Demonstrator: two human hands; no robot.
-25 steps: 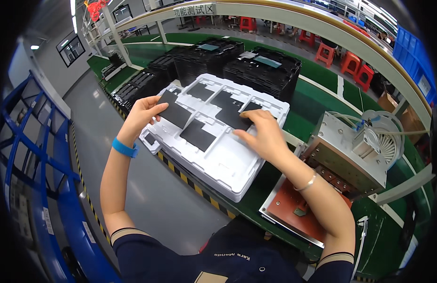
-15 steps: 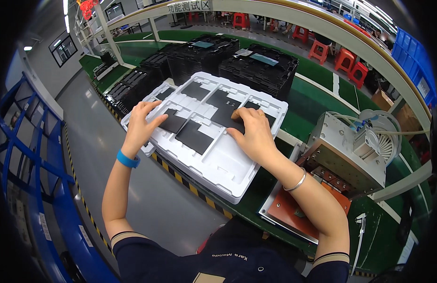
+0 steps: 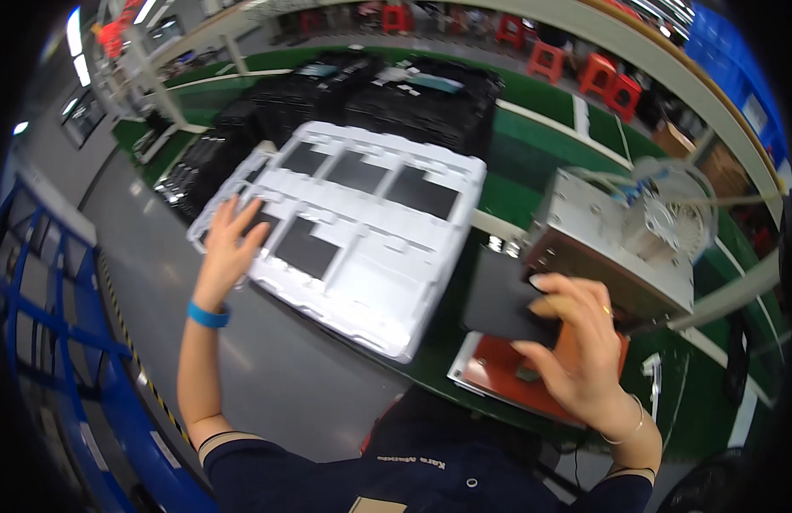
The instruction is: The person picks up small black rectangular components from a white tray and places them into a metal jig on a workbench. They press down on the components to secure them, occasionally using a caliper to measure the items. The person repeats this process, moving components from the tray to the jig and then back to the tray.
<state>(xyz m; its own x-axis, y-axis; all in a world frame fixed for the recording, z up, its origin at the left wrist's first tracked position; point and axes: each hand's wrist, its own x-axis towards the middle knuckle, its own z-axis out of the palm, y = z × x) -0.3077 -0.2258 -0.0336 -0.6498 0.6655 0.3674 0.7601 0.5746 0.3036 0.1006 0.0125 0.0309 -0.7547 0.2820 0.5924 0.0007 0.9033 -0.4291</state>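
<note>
My right hand [image 3: 577, 346] pinches a thin, dark flat panel [image 3: 498, 295] by its right edge. The panel hangs over the bench between a white moulded tray [image 3: 383, 295] and an orange-brown plate [image 3: 503, 376]. Several similar dark panels [image 3: 307, 249] lie in the tray's compartments; the compartment at its near right holds none. Fingers spread, my left hand [image 3: 229, 248] is at the tray's left end, partly covering a panel there. Whether its fingertips touch the tray I cannot tell.
To the right, a metal press-like machine [image 3: 614, 239] stands over the plate, with a caliper [image 3: 652, 385] beside it. Stacked black trays [image 3: 421, 107] stand behind the white one. A blue rack [image 3: 54, 325] is at far left, a pale rail [image 3: 575, 34] overhead.
My right hand has lifted a dark panel out of the tray and carried it right, toward the machine. My left hand has spread its fingers. The whole view has shifted somewhat.
</note>
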